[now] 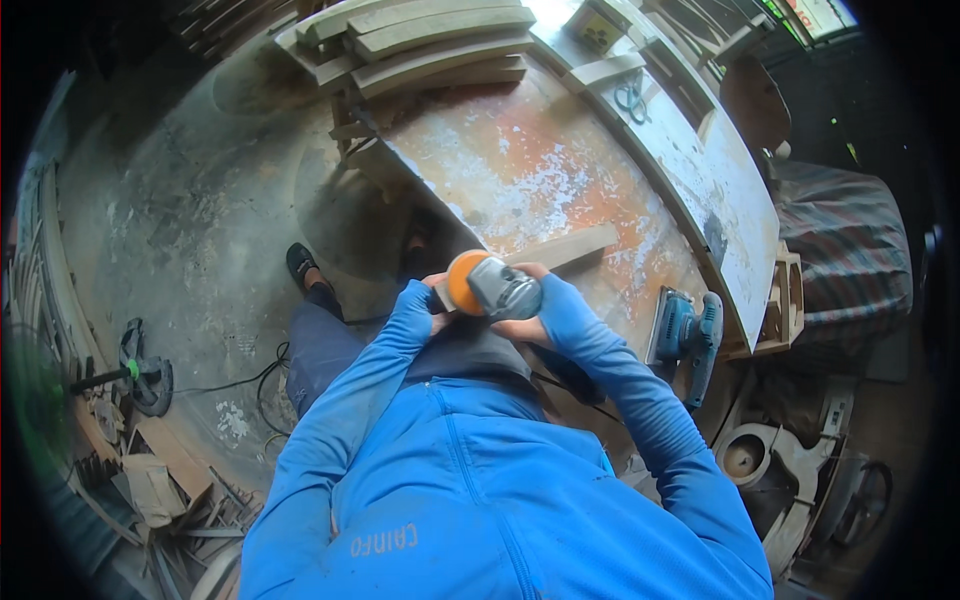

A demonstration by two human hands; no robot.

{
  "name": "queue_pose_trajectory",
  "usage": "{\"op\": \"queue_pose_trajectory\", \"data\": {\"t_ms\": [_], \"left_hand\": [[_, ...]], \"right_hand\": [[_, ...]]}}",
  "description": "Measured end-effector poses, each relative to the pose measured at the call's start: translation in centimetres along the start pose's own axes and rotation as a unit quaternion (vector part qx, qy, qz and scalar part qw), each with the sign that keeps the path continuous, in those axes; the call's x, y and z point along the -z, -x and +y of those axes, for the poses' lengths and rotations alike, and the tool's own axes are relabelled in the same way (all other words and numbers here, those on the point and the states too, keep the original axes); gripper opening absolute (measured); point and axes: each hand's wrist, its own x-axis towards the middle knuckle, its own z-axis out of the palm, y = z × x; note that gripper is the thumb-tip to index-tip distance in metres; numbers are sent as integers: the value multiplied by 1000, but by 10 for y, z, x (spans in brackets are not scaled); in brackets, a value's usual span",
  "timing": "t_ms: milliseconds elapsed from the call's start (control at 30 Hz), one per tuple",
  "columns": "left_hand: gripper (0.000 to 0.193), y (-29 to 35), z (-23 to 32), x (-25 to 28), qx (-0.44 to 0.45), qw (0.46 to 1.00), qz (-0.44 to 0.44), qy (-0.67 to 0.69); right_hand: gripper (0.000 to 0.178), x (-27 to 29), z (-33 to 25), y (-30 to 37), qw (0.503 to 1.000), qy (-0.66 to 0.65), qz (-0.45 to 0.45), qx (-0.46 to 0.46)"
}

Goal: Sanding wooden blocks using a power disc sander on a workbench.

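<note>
At the table's near edge, the left hand grips the near end of a wooden bar, whose long axis slants forward and rightward over the tabletop. The right hand curls around an orange-and-grey power tool over the bar, orange end leftward; a blue sander sits toward the table's right.

Orange-grey tool, blue jacket, striped cloth

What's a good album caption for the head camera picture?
Left hand on a wooden bar, right hand on an orange-and-grey tool, by a blotchy table.
</note>
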Motion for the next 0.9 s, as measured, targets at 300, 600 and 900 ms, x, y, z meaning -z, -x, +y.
{"op": "queue_pose_trajectory", "data": {"t_ms": [300,600,900], "left_hand": [[51,6,2,6,-15,999,20,-38],[59,8,-2,13,-24,997,-6,-72],[56,5,20,5,-3,994,13,-110]], "right_hand": [[96,35,8,-2,996,-18,15,-82],[69,152,116,11,946,-176,198,-186],[99,75,67,11,996,-31,69,-45]]}}
